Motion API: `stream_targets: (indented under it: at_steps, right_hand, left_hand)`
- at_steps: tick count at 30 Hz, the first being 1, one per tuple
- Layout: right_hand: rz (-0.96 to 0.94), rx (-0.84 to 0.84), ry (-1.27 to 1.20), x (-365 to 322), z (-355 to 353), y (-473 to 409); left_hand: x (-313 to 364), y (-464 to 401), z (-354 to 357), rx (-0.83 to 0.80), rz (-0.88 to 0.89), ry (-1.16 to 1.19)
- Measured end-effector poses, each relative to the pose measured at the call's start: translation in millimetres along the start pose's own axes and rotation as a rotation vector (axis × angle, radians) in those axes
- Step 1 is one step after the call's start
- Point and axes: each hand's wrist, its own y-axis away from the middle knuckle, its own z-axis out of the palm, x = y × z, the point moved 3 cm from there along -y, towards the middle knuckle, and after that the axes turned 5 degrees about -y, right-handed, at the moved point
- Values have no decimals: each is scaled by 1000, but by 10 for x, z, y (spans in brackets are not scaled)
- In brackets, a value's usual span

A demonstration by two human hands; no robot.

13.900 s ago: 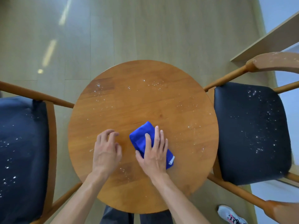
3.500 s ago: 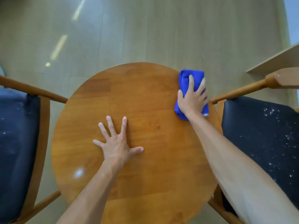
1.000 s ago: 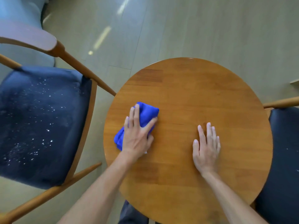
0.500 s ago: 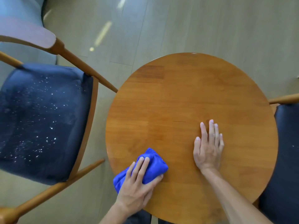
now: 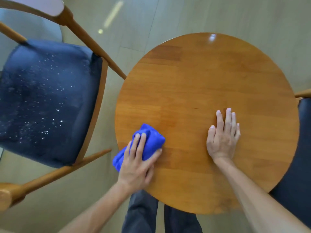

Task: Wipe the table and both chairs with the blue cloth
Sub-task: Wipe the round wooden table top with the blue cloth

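Presently, the findings are recorded as follows.

Blue cloth (image 5: 148,140): bunched at the left rim of the bench, its lower end hanging past the edge; half a second earlier it was seen lower, at the near-left rim, and a second earlier higher up the same side.
Left hand (image 5: 136,163): laid over the cloth, fingers (image 5: 140,145) curled onto it and the thumb pressed against its right side, so the cloth is grasped and held down.
Right hand (image 5: 222,137): flat on the bench, fingers straight and together, nothing held; its place is unchanged over the last second.
Bench (image 5: 210,78): no white specks are seen on the top, which is judged wiped; only a last pass along the left rim appears to be under way.
Left chair (image 5: 50,101): white specks are spread over the dark seat; not yet wiped.
Right chair (image 5: 304,132): only a strip of seat is in view; its condition cannot be told.
Implication: the left chair is judged the next surface due.
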Motion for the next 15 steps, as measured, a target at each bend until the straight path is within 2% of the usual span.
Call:
stream_targets:
  at_steps: [3,7,9,12,15]
  right_hand:
    - [1,5,8,12,1,5]
    - [-7,-1,-8,14,-6,-3]
    - [-7,-7,-14,12,-6,-1]
    - [-13,-13,-8,17,-6,3]
    - [-9,-23,-11,21,-1,0]
  left_hand:
    - [645,623,172,-92,148,10]
    - [424,420,168,-159,320,18]
    - [36,77,52,-134,279,40]
    - [-624,-604,-119,-54,106,-32]
    - [-855,-957,-179,-27,-32,-81]
